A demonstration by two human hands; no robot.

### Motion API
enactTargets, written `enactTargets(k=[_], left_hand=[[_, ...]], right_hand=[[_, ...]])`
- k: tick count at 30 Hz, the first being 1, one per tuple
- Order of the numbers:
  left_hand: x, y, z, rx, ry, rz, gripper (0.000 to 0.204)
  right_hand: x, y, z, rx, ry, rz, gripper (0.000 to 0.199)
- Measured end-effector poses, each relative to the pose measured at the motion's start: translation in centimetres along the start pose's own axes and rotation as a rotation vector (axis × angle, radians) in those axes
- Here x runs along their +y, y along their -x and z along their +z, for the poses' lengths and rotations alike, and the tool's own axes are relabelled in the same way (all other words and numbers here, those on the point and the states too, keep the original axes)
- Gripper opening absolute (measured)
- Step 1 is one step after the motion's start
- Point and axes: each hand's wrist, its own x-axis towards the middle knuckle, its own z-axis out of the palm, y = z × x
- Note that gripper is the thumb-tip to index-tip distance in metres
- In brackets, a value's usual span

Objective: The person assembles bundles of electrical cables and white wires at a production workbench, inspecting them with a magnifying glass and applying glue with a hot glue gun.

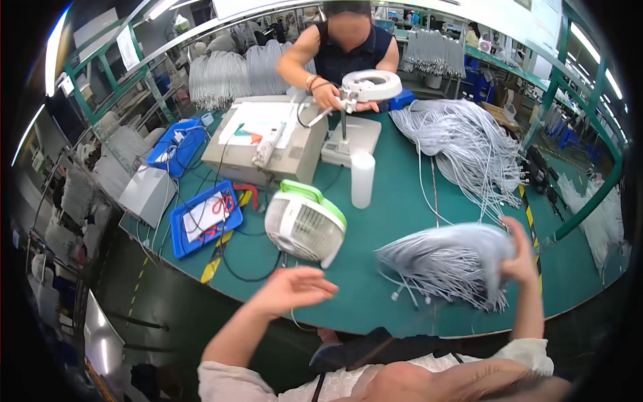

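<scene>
A thick bundle of thin grey-white cables (449, 261) lies at the front right of the green table, its small connector ends fanned toward me. My right hand (521, 261) grips the bundle's right end, and both are smeared by motion there. Over the table's front edge is my left hand (295, 291), open, its fingers stretched to the right. A thin pale cable hangs just below that hand; I cannot tell whether they touch. Just beyond my left hand stands a small white and green fan (307, 224).
A larger cable heap (462, 144) covers the back right. A white bottle (362, 179) and ring-shaped magnifier lamp (370, 86) stand mid-table. Left are a cardboard box (268, 144) and blue trays (191, 231). Opposite, another person's hand (326, 96) is by the lamp.
</scene>
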Motion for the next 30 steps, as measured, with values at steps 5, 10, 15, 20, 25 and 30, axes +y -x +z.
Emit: enactTargets(k=[5, 10, 15, 20, 25, 30], left_hand=[[9.6, -2.1, -12.8, 0.283, -0.088, 0.291, 0.028], [15.1, -8.5, -17.9, 0.282, -0.205, 0.313, 0.024], [14.7, -17.8, -21.8, 0.302, -0.323, 0.267, 0.021], [13.9, -25.3, -22.5, 0.344, -0.412, 0.354, 0.017], [14.0, -29.9, -22.2, 0.341, -0.588, 0.358, 0.015], [12.7, -33.1, -21.7, 0.407, -0.551, 0.344, 0.014]], right_hand=[[2.2, -4.5, -6.8, 0.366, 0.045, 0.211, 0.073], [-1.9, -12.7, -2.2, 0.332, 1.226, 0.028, 0.052], [-3.6, -27.0, 10.8, 0.040, 0.635, -0.172, 0.041], [2.0, -37.8, 19.3, 0.001, 0.370, -0.138, 0.026], [7.0, -43.5, 25.5, -0.091, -0.080, -0.036, 0.023], [11.1, -45.3, 27.1, 0.129, -0.647, 0.273, 0.022]])
